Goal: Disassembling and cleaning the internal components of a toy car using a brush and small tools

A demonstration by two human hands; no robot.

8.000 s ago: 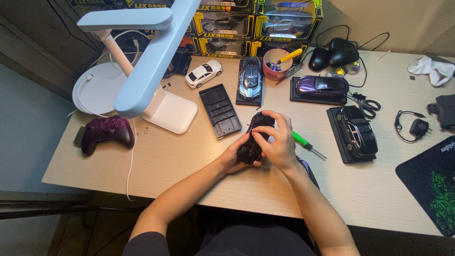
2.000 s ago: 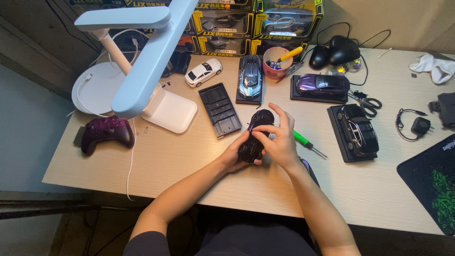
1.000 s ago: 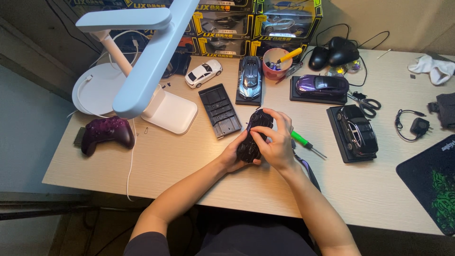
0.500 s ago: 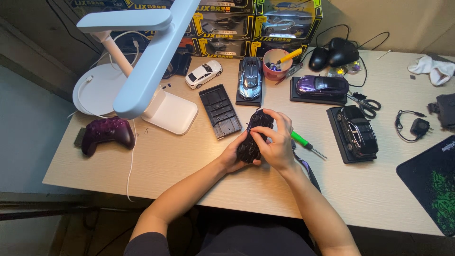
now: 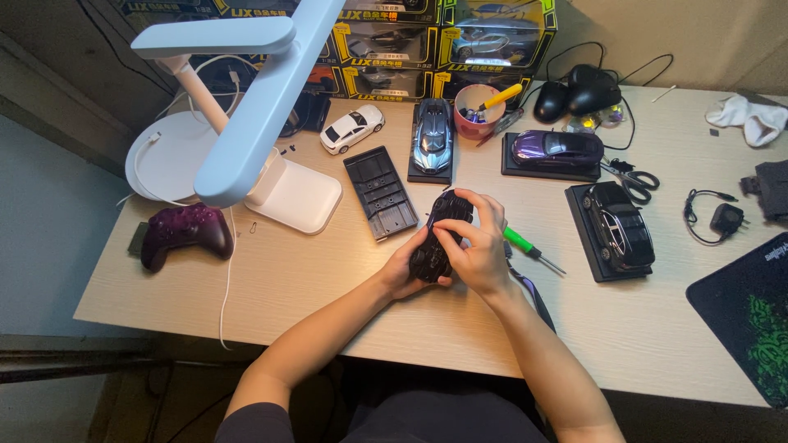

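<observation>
Both hands are holding a black toy car (image 5: pixel 437 234) just above the middle of the wooden surface (image 5: pixel 328 287). The left hand (image 5: pixel 404 269) is cupping its near end from below, grip pressed on the body. The right hand (image 5: pixel 478 246) is lying over the top, fingertips pinching the car's side. A green screwdriver (image 5: pixel 529 249) is lying just beside the right hand. An empty black display base (image 5: pixel 382 193) is sitting near the left, beside a white lamp (image 5: pixel 246 123).
</observation>
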